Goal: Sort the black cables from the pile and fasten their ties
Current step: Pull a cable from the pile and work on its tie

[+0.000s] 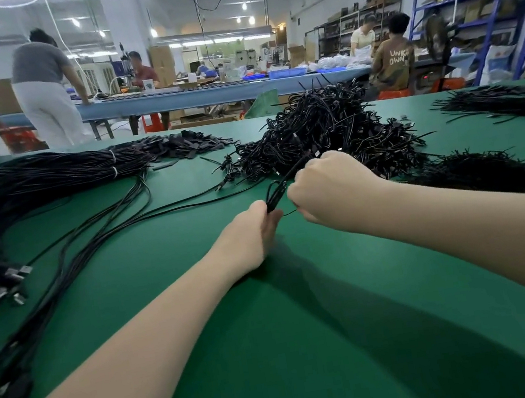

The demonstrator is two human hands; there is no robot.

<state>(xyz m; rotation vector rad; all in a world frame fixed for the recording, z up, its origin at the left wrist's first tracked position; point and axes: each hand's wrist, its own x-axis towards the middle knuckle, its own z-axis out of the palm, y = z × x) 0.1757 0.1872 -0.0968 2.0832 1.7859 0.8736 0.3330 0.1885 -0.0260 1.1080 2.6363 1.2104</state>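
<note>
A folded black cable [278, 189] is stretched between my two hands above the green table [277, 335]. My left hand [248, 236] grips its looped lower end. My right hand [326, 191] is closed around its upper part, near a metal plug. Just behind my hands lies a big tangled pile of coiled black cables [322, 129]. A heap of thin black ties [478, 169] lies right of my right forearm.
Long straight cables in bundles [43, 183] stretch along the left side, with plugs at the near left edge. Flat black strips [182, 146] lie at the back. More ties [498, 103] lie far right. Several people stand or sit at benches beyond the table.
</note>
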